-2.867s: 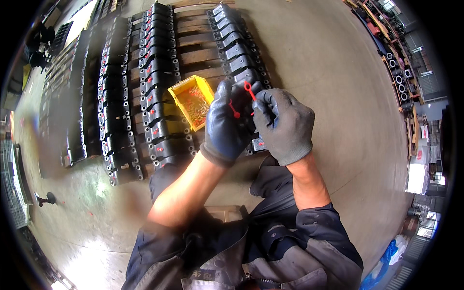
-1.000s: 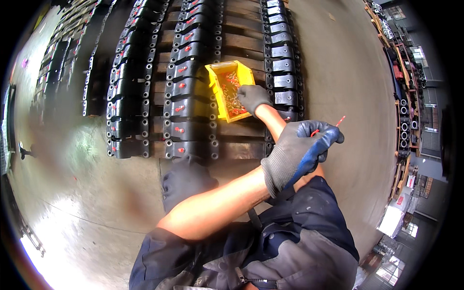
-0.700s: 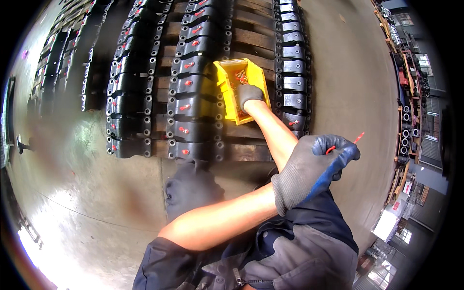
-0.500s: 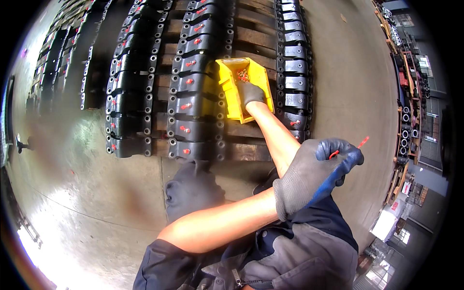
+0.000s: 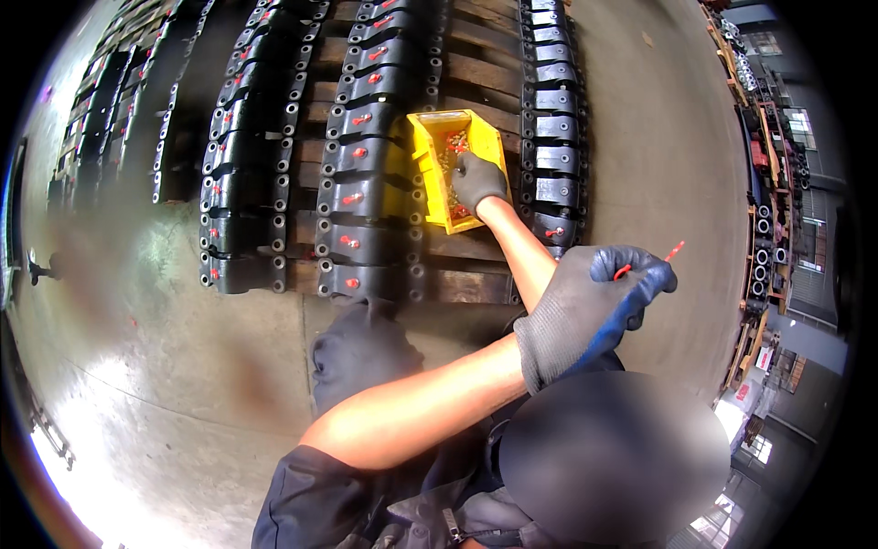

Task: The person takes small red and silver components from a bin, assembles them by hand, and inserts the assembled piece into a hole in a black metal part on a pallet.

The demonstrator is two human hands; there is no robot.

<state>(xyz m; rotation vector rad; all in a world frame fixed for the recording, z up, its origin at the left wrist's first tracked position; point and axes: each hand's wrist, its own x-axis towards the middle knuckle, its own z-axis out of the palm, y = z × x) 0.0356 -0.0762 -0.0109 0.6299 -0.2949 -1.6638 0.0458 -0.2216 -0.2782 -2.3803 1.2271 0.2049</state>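
My left hand (image 5: 594, 306), in a grey glove with a blue palm, is closed around a thin red strip (image 5: 676, 250). One end sticks out beyond the fingertips, and a short red piece shows by the thumb. Behind it, my right hand (image 5: 478, 181), in a grey glove, reaches into a yellow bin (image 5: 497, 146) with small brass-coloured and red pieces (image 5: 456, 143). Its fingers curl in above the pieces; what they hold, if anything, is hidden. The bin rests between two rows of black metal brackets (image 5: 366, 220), many with red-tipped fittings on top.
The brackets stand in long rows on wooden pallets (image 5: 471, 285). Another bracket row (image 5: 556, 128) lies right of the bin, with more rows at left. Concrete floor (image 5: 654, 156) runs along the right side, toward shelving (image 5: 764, 183) stacked with parts. My dark trouser knee (image 5: 361, 352) is near the pallet edge.
My right hand has drawn back slightly and lifted within the bin, showing more of its pieces. My left hand has shifted a little up and left, still gripping the red strip.
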